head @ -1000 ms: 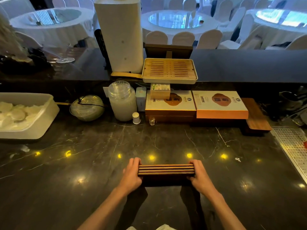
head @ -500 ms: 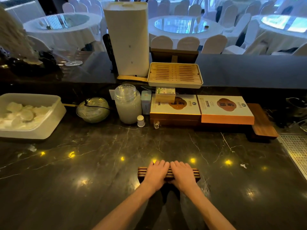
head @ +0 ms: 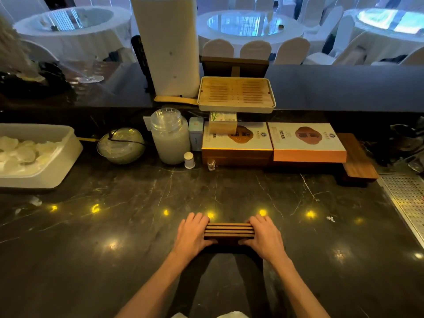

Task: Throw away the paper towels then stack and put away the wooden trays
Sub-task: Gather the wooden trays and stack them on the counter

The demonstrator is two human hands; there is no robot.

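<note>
Half a second ago my hands lay side by side on the middle of the stack of wooden trays (head: 229, 231). Now they have slid apart to its two ends. My left hand (head: 191, 237) wraps the left end and my right hand (head: 263, 237) the right, fingers curled over the far edge, thumbs tucked against the near side — both grasping the stack. The tray edges line up flush. The stack is close in front of me over the dark counter (head: 128, 237); I cannot tell whether it rests on the stone or is just off it.

Stone runs wide to either side of the stack. Well beyond it stand a jar (head: 170, 138) and two flat boxes (head: 307, 141). Far to its left is a white tub (head: 66, 148), far to its right a metal grate (head: 408, 198) — a small white scrap (head: 330, 218) lies between grate and stack.
</note>
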